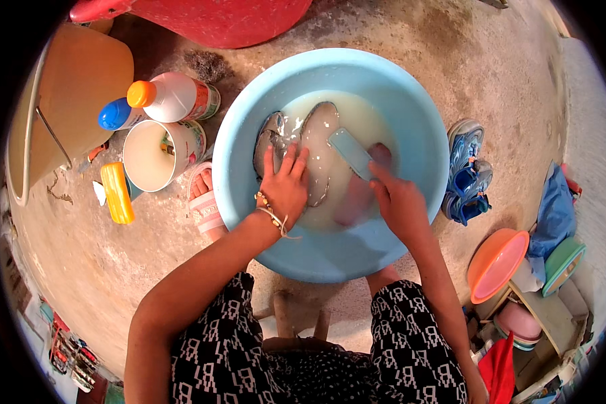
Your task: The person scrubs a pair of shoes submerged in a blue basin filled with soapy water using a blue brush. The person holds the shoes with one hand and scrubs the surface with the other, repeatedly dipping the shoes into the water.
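A light blue plastic basin stands before me, with cloudy water in its bottom. In it lies a dark grey shoe, partly above the water. My left hand rests on this shoe with its fingers spread; its thumb is hidden. Beside it, a pale sole-shaped piece with a dark edge lies in the water. My right hand grips one end of a light blue scrubbing brush, whose bristles are hidden underneath. Below the brush is a submerged reddish shape, too blurred to name.
At left stand a white bottle with an orange cap, a blue-capped bottle, a white tub, a yellow bar and a large bucket. Blue shoes and an orange basin are at right. A red tub stands ahead.
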### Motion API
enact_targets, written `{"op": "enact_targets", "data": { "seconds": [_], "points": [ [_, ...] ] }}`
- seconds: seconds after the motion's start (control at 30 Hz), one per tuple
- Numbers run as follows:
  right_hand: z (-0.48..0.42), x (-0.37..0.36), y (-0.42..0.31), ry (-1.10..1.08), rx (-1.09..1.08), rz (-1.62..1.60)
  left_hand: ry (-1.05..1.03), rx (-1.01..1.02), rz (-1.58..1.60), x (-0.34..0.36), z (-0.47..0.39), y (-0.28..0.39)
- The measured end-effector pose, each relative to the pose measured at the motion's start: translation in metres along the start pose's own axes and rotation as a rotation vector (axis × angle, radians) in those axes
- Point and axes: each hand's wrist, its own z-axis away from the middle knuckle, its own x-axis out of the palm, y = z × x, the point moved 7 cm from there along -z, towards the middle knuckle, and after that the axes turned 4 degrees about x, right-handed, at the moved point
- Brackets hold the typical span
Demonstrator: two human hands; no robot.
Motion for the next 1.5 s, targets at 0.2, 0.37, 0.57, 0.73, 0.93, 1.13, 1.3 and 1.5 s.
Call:
{"op": "enact_targets", "data": {
  "seconds": [0.2,0.37,0.57,0.73,0.93,1.13,1.3,1.5],
  "points": [
    [-0.019,-0.014,-0.021,0.086,-0.044,-0.031,-0.038,0.006,0.074,0.006,-0.006,-0.019],
    [-0.009,0.014,0.002,-0.036,-0.072,-0.149,-0.101,0.046,0.094,0.006,-0.007,-0.022],
    [0.01,0.019,0.015,-0.205,-0.034,-0.078,-0.048,0.038,0.111,0.007,-0.001,-0.024],
    [-0.025,-0.008,0.003,-0.071,-0.025,-0.012,-0.07,0.043,0.138,0.007,-0.004,-0.024],
    [0.014,0.026,0.016,-0.232,-0.045,-0.065,-0.082,0.074,0.084,0.007,-0.002,-0.024],
    [-0.025,-0.008,0.004,-0.086,0.012,-0.008,-0.106,0.064,0.136,0.008,-0.005,-0.025],
    [0.008,0.022,0.015,-0.283,-0.002,-0.035,-0.102,0.076,0.087,0.003,-0.007,-0.022],
    [-0.009,0.004,0.006,-0.24,0.004,0.041,-0.113,0.081,0.081,0.006,-0.006,-0.022]
  ]
}}
